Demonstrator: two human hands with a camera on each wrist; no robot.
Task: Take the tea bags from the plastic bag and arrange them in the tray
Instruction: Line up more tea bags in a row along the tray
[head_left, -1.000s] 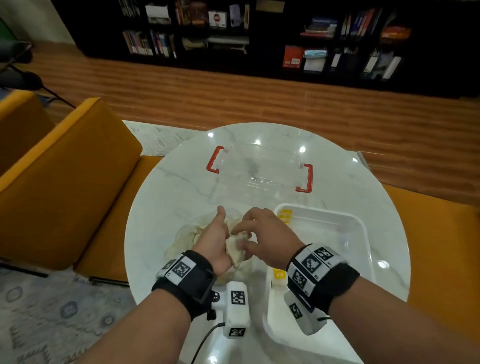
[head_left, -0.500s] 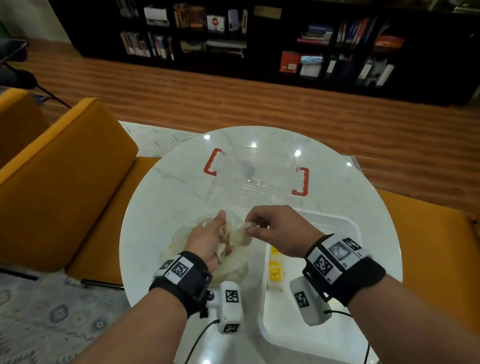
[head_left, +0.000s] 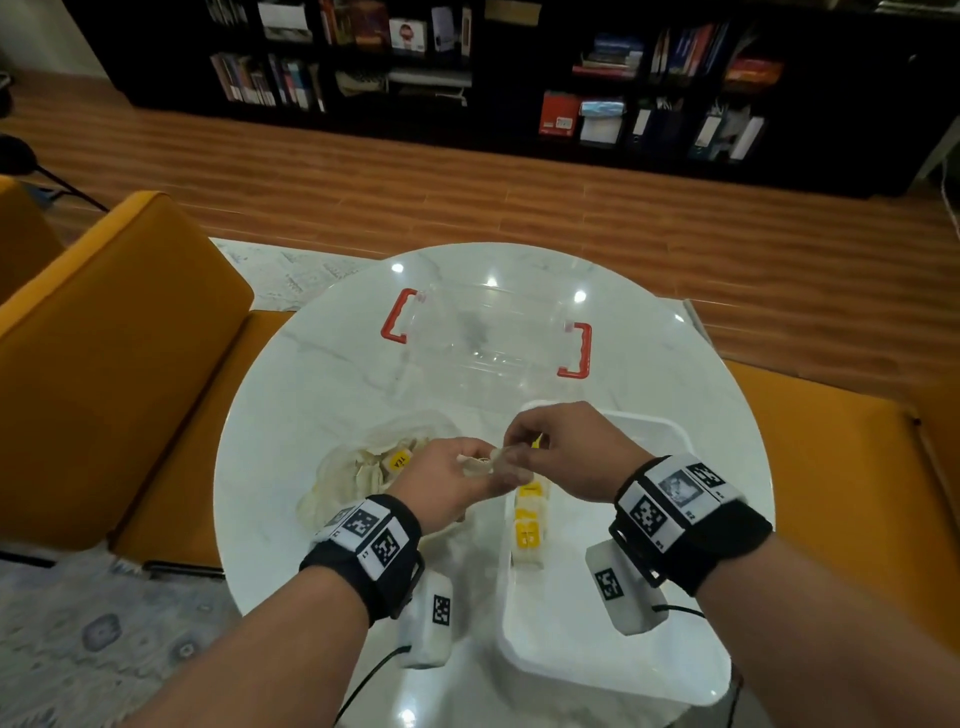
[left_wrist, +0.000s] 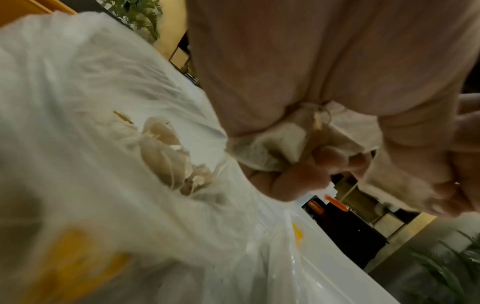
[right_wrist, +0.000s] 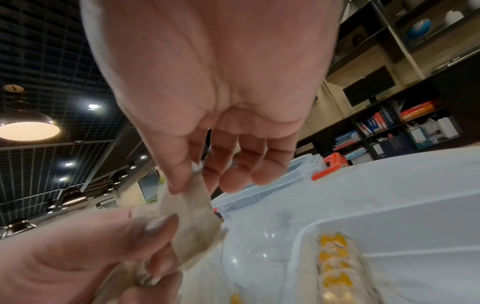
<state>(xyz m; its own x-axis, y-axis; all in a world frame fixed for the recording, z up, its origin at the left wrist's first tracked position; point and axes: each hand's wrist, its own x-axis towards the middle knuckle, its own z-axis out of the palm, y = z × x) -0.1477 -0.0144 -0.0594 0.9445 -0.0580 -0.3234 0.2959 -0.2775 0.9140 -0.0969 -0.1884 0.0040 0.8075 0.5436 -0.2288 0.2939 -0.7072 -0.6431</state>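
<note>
A: Both hands have risen off the plastic bag (head_left: 363, 467), the left hand (head_left: 447, 483) and right hand (head_left: 566, 447) each pinching one tea bag (head_left: 491, 462) over the tray's (head_left: 649, 670) left rim

B: Pulling apart could tear it, spilling tea across the counter (head_left: 322, 374)

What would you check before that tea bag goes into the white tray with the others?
1. Tea bag held: ok, the right hand pinches it and the left hand holds it too.
2. Only one bag in the fingers: cannot tell.
3. Clear of the plastic bag: ok.
4. Room in the tray: ok, one row of tea bags along its left wall.
5. String untangled: cannot tell.
</note>
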